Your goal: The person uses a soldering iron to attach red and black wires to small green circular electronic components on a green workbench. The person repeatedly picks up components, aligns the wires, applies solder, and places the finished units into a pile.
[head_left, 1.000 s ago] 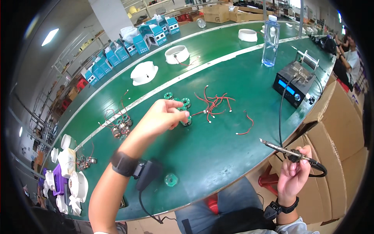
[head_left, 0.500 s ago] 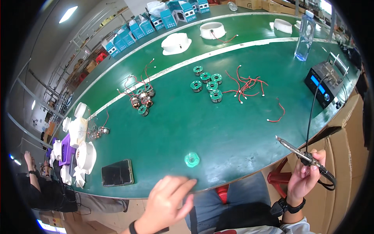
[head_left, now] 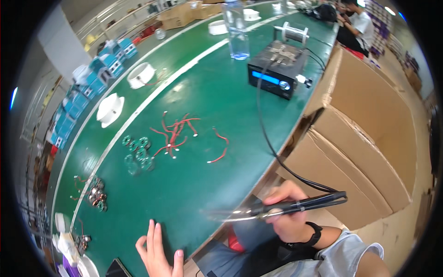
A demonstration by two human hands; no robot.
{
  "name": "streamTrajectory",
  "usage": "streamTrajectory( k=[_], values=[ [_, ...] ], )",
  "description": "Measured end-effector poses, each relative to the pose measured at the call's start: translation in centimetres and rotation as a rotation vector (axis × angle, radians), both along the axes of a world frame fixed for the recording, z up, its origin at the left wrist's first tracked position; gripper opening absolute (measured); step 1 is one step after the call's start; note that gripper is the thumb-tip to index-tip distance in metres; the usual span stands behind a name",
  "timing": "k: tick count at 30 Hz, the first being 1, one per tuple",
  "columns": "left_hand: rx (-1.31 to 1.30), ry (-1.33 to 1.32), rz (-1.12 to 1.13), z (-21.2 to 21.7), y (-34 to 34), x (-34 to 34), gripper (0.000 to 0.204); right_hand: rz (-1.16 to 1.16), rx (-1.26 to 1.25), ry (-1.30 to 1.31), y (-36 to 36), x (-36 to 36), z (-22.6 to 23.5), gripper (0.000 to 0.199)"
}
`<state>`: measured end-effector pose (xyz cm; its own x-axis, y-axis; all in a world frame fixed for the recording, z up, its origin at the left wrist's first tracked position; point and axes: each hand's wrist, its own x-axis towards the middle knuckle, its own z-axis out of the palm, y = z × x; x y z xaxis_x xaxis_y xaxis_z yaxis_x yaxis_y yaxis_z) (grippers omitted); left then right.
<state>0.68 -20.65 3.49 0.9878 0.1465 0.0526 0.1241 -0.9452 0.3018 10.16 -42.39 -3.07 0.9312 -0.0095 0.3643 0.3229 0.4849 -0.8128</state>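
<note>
My right hand (head_left: pixel 286 214) grips a soldering iron (head_left: pixel 318 201) at its dark handle, near the front edge of the green table (head_left: pixel 184 198). The iron's metal tip end points left and is smeared by motion. Its black cable runs to a soldering station (head_left: pixel 277 69) with a blue display. Over the table's front edge, my left hand (head_left: pixel 159 256) is open, fingers stretched and apart, with nothing seen in it. Farther off lie a pile of short red wires (head_left: pixel 174 134), a single red wire (head_left: pixel 225 148) and several green-topped coils (head_left: pixel 140 150).
A water bottle (head_left: pixel 237 34) stands beside the station. Cardboard boxes (head_left: pixel 350 152) stand along the table's right side. Wired copper coils (head_left: pixel 97 196) and a dark phone-like slab (head_left: pixel 118 268) lie left. White round housings (head_left: pixel 110 110) sit beyond. Another person (head_left: pixel 360 27) sits far right.
The view has swung right. The soldering iron has turned from pointing up-left to lying nearly level. My left hand's fingers have spread; the single green ring near it is out of sight.
</note>
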Motion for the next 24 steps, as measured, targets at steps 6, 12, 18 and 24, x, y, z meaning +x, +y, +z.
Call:
streamTrajectory(
  k=[6,12,18,24],
  values=[
    [0.278,-0.296,-0.112,-1.3,-1.2,-0.1,0.029,0.496,-0.06,0.003,0.2,-1.5,1.0,0.024],
    [0.088,-0.153,-0.034,-1.7,-1.8,-1.9,0.043,0.666,-0.094,-0.168,3.3,-1.9,4.0,0.018],
    [-0.202,-0.402,-0.053,-0.6,2.8,-2.7,0.034,0.405,-0.438,-0.281,1.3,-0.2,5.3,0.024],
    [-0.522,-0.401,0.396,-0.8,11.9,-2.2,0.032,0.087,-0.006,-0.139,4.5,2.1,5.1,0.024]
  ],
)
